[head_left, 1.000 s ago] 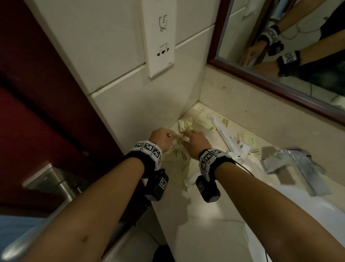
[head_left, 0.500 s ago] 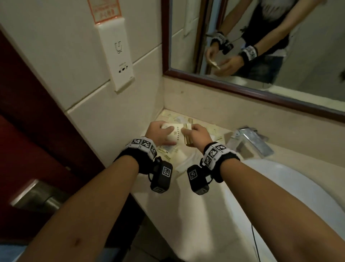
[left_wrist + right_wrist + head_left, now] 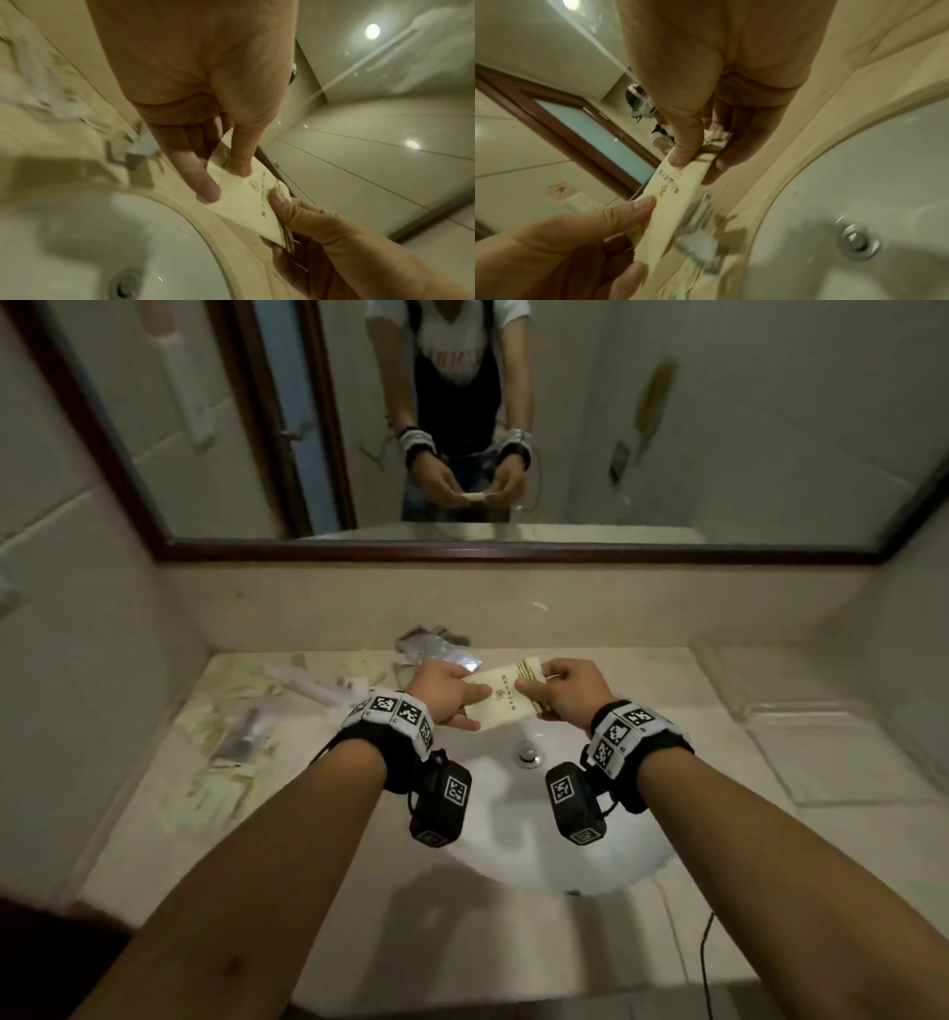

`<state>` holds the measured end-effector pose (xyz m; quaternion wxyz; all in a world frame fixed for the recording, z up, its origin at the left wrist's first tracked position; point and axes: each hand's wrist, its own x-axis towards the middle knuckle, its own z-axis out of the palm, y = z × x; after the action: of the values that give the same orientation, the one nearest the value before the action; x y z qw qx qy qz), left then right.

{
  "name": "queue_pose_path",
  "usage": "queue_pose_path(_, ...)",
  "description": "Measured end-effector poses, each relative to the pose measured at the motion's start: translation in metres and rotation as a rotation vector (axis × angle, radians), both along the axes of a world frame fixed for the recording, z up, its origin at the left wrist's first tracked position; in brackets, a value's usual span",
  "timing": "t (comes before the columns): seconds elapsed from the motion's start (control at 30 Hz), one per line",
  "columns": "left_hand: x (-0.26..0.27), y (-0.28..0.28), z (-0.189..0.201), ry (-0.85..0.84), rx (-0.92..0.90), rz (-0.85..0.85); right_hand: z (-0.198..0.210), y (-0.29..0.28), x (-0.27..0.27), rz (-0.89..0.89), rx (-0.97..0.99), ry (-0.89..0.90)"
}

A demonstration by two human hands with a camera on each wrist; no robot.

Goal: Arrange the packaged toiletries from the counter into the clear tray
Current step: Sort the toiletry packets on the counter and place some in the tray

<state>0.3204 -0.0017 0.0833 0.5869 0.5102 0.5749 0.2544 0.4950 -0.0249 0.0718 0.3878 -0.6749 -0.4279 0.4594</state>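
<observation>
A flat cream packet (image 3: 506, 702) with gold stripes and small print is held over the back of the white sink (image 3: 616, 855). My left hand (image 3: 452, 698) pinches its left end, thumb on top, and my right hand (image 3: 557, 693) pinches the striped right end. The left wrist view shows the packet (image 3: 246, 205) between both thumbs, and the right wrist view shows the same packet (image 3: 672, 194). More packaged toiletries (image 3: 246, 737) lie scattered on the counter at the left. The clear tray (image 3: 832, 752) sits on the counter at the right.
The chrome faucet (image 3: 436, 647) stands just behind the hands against the backsplash. A wood-framed mirror (image 3: 513, 552) runs above it and reflects a person holding the packet. The sink drain (image 3: 529, 755) lies below the packet. A thin black cable (image 3: 706, 963) hangs at the counter's front right.
Both hands lifted the cream packet from the left corner pile and carried it rightward, over the sink. The head view swung right, bringing the clear tray into sight.
</observation>
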Motion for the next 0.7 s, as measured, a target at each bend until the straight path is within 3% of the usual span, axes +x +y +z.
queue_pose_path(0.37,0.279,-0.079,-0.020,-0.051,0.067,-0.158,0.003,-0.123,0.274,-0.295,-0.014,-0.199)
queue_pose_path(0.53,0.347,-0.100,-0.032,-0.028,0.021,-0.182,-0.006,-0.158,0.343,-0.355,-0.073,-0.173)
queue_pose_path(0.7,0.389,-0.094,-0.038,0.052,-0.024,-0.244,-0.028,-0.150,0.384,-0.372,-0.191,-0.123)
